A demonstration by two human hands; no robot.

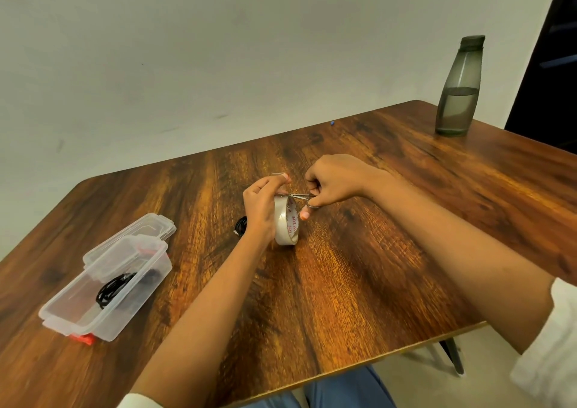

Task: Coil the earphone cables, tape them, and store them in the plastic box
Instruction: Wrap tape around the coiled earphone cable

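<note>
My left hand (260, 207) grips a roll of clear tape (286, 224) standing on edge on the wooden table (359, 282), with a short strip pulled up at my fingertips. My right hand (334, 182) holds small scissors (301, 197) whose blades reach the tape strip at the top of the roll. A black coiled earphone cable (240, 225) lies just behind my left hand, partly hidden. To the left stands an open clear plastic box (78, 317) with its lid (137, 235) folded back; another black coiled cable (113, 289) lies inside.
A dark translucent water bottle (460, 89) stands at the table's far right corner. A small blue object (332, 123) lies at the back edge. A red item (82, 339) shows under the box's near end. A wall runs along the table's far side.
</note>
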